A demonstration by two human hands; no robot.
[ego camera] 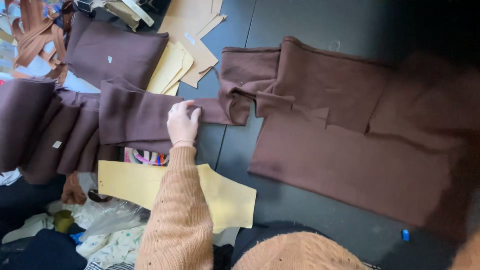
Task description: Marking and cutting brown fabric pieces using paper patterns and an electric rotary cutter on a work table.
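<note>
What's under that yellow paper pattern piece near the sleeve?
The yellow pattern piece lies on the dark table, its left end over clear plastic. The knitted sleeve covers its middle.
</note>
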